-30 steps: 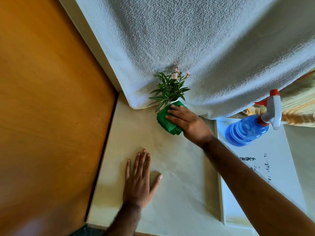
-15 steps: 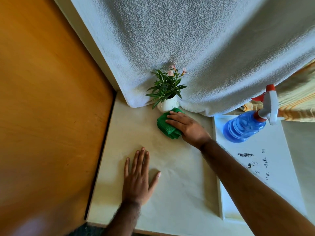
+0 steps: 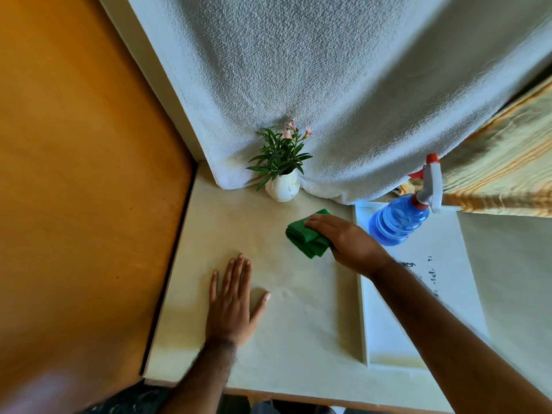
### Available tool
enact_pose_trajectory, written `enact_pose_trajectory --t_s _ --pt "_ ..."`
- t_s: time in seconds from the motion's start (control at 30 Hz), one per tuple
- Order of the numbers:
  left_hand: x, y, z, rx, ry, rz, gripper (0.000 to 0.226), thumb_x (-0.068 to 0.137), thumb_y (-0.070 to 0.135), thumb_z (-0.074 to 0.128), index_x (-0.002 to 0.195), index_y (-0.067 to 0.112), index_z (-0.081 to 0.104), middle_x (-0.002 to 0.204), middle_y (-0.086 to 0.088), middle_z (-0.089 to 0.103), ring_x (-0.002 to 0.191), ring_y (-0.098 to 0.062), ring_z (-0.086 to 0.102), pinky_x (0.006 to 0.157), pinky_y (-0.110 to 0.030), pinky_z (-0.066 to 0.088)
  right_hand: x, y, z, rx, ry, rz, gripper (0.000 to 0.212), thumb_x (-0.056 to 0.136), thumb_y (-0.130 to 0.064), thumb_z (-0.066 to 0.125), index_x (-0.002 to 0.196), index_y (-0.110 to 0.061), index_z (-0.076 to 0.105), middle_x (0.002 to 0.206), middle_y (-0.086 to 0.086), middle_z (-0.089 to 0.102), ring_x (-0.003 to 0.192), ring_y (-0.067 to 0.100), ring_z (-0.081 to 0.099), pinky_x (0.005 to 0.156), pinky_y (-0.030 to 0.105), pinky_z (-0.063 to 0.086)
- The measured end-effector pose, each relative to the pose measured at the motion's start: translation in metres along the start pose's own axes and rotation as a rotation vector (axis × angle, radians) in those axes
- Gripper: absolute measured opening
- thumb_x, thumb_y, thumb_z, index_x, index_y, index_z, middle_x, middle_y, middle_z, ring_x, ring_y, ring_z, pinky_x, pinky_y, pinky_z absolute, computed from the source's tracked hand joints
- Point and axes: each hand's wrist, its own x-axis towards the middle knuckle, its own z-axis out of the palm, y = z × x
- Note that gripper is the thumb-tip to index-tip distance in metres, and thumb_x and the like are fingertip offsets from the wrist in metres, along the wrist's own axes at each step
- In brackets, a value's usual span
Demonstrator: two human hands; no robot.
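Seemingly soft and light, the cloth (image 3: 303,239) is lying under the right hand's (image 3: 349,243) flat, pressing fingers, its folds inviting a pinch

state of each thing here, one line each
folded green cloth: bunched, lying on cream tabletop
right hand: fingers flat, pressing the cloth
left hand: flat, palm down on tabletop
small white plant pot: upright, untouched
blue spray bottle: standing on white tray, untouched

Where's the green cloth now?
In the head view, the folded green cloth lies under the right hand, in front of the white flower pot, left of the blue spray bottle.
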Motion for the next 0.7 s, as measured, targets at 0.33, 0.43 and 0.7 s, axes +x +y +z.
enact_pose_trajectory --t_s 0.33,0.43,0.7 --pt "0.0 0.0 0.002 -0.038 0.05 0.009 0.086 0.099 0.067 0.037 0.165 0.013 0.025 0.174 -0.01 0.026 0.161 -0.028 0.024 0.128 -0.06 0.028 -0.163 0.016 0.011 -0.206 0.273 0.322 0.07 0.071 0.029 0.068 0.136 0.003 0.063 0.142 0.022 0.06 0.134 0.04 0.055 0.11 0.055 0.046" --pt "-0.002 0.0 0.003 -0.036 0.066 0.014 0.085 0.099 0.066 0.037 0.164 0.012 0.027 0.173 -0.01 0.027 0.16 -0.028 0.026 0.128 -0.06 0.028 -0.186 0.03 0.021 -0.22 0.264 0.44 0.07 0.072 0.03 0.068 0.137 0.003 0.062 0.146 0.026 0.056 0.134 0.046 0.054 0.106 0.063 0.048" --pt "-0.001 -0.001 0.01 -0.014 0.115 0.035 0.083 0.1 0.065 0.036 0.163 0.011 0.03 0.172 -0.012 0.031 0.158 -0.029 0.032 0.127 -0.06 0.028 -0.212 0.04 0.037 -0.281 0.044 0.384 0.076 0.095 -0.033 0.049 0.161 -0.009 0.02 0.169 0.017 0.014 0.159 0.028 0.008 0.129 0.037 0.003"
